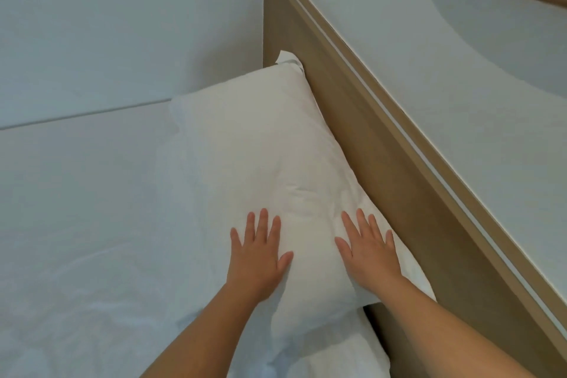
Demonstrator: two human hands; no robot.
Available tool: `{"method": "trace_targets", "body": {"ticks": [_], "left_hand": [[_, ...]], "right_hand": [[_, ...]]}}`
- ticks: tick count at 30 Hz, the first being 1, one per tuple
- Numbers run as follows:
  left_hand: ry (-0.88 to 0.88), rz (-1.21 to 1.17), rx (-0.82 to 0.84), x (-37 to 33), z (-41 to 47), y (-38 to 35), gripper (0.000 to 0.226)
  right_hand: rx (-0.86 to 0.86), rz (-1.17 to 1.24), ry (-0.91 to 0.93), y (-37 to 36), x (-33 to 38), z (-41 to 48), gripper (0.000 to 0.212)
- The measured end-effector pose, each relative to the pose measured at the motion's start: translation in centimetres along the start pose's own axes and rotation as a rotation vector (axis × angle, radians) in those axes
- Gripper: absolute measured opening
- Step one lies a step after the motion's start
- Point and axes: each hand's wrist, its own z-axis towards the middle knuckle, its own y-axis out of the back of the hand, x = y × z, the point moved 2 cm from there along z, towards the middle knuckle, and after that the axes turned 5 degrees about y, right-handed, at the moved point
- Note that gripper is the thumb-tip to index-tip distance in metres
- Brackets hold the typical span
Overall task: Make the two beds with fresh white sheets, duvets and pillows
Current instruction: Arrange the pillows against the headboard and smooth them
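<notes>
While both hands are lying flat on the near end of the pillow (245, 147), nothing is being gripped. The left hand (260, 258) is pressing down with fingers (263, 218) straight and spread. The right hand (369, 255) is doing the same just beside it, toward 3 o'clock, with a strip of white cover showing between the two.

The pillow is lying on the bed (92, 224), its right long edge touching the wooden headboard (383, 163). Its long axis is running from about 5 o'clock, under the forearms, to about 11 o'clock, parallel to the headboard, so most of its length is stretching away from the hands. The far corner is poking up in a small point at the headboard's end, aiming at roughly 12 o'clock.

The right hand is sitting nearer the headboard side, the left nearer the open mattress side at 9 o'clock. Creases are gathering in the cover just ahead of the hands. Judging by this, the person is smoothing or settling the pillow. The next stroke is probably going to run along that axis, away from the body.

White cloth (322, 356) is showing under the near end at 6 o'clock. Whether it is a second pillow I cannot tell.
</notes>
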Motion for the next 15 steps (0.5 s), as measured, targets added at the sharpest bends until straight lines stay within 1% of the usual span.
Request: {"method": "trace_targets", "body": {"ticks": [4, 6, 8, 12, 15], "left_hand": [[-0.087, -0.113, 0.113, 0.7, -6.7, 1.4, 0.07], [-0.114, -0.163, 0.105, 1.7, -10.3, 2.7, 0.076], [-0.162, -0.17, 0.085, 3.1, -14.0, 4.5, 0.087], [-0.299, -0.082, 0.051, 6.6, -21.4, 8.7, 0.104], [-0.404, 0.022, 0.012, 9.4, -27.3, 12.2, 0.11]], "right_hand": [[0.048, -0.036, -0.064, 0.2, 1.0, -9.0, 0.06], [-0.005, -0.065, -0.13, 0.9, 2.3, -14.1, 0.062], [-0.061, -0.075, -0.18, 2.1, 4.2, -19.2, 0.064], [-0.142, -0.044, -0.322, 4.0, 9.5, -29.7, 0.076], [-0.173, 0.01, -0.389, 5.0, 14.5, -37.3, 0.08]]}}
